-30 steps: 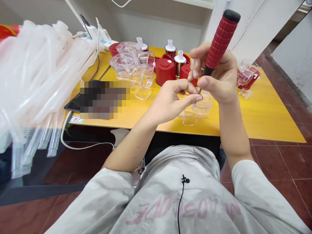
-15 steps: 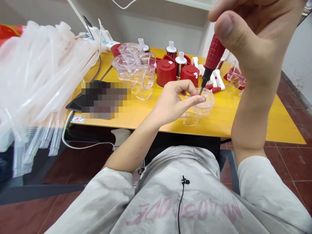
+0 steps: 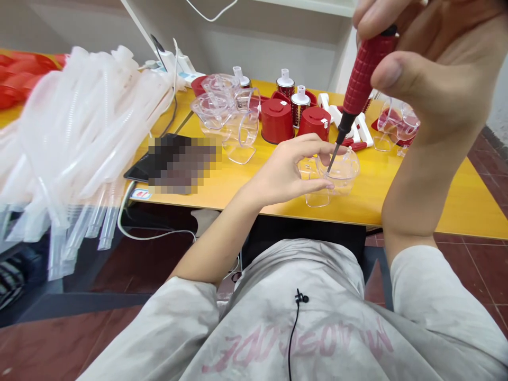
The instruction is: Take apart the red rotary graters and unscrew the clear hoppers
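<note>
Screwdriver (image 3: 355, 87) wrapped in our right grip (image 3: 444, 79), left grip (image 3: 291, 170) parted around its tilted shaft (image 3: 334, 155), we should steady the clear housing (image 3: 344, 182) and press straight.

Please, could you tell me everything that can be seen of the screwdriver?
The screwdriver has a red, grid-textured handle with a black end, a black collar and a thin, dark shaft that looks metal. It slants with its tip downward, the upper handle held in the right hand. The tip is over the clear plastic piece, beside the left hand; whether it touches either is unclear.
</note>
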{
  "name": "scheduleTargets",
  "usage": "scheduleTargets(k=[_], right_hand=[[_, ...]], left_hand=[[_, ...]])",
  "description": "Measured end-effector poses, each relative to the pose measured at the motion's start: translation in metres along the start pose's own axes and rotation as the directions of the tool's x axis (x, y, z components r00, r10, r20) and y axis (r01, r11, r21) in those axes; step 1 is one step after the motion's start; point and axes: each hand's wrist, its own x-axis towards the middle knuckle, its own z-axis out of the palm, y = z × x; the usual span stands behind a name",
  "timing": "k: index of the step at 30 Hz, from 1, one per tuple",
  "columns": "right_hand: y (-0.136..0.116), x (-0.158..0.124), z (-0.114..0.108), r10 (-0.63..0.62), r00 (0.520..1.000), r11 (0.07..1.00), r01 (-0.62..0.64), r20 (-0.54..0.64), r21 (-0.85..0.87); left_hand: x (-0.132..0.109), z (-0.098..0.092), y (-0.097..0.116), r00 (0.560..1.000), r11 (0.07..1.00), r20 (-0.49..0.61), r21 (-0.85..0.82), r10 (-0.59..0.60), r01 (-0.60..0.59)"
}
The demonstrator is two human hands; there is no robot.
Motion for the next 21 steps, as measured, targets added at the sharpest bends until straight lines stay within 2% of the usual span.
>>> scheduleTargets(k=[3, 5, 8, 12, 15, 18, 21], right_hand=[[0.004, 0.000, 0.005, 0.043, 0.998, 0.999, -0.043, -0.039, 0.006], [0.006, 0.001, 0.012, 0.157, 0.986, 0.987, -0.155, -0.055, 0.047], [0.010, 0.007, 0.026, 0.340, 0.940, 0.925, -0.327, -0.034, 0.195], [0.020, 0.014, 0.040, 0.395, 0.919, 0.876, -0.374, -0.007, 0.304], [0.026, 0.012, 0.034, 0.321, 0.946, 0.920, -0.300, -0.045, 0.251], [0.029, 0.007, 0.018, 0.114, 0.991, 0.974, -0.097, -0.070, 0.204], [0.030, 0.004, 0.002, -0.083, 0.996, 0.966, 0.073, 0.031, 0.247]], left_hand=[[0.000, 0.000, 0.000, 1.000, 0.999, 0.005, 0.040, 0.021, -0.021], [-0.001, 0.001, -0.001, 0.999, 0.998, 0.000, 0.040, 0.044, -0.044], [-0.001, 0.001, -0.003, 0.999, 0.998, 0.006, 0.042, 0.037, -0.037], [0.000, 0.001, -0.003, 1.000, 0.999, 0.005, 0.031, 0.027, -0.027], [0.001, -0.002, -0.002, 1.000, 0.999, 0.020, 0.035, 0.005, -0.006], [0.001, -0.007, -0.002, 0.999, 0.998, 0.042, 0.058, -0.007, 0.004], [0.000, -0.013, -0.004, 1.000, 0.997, 0.015, 0.077, -0.004, 0.003]])
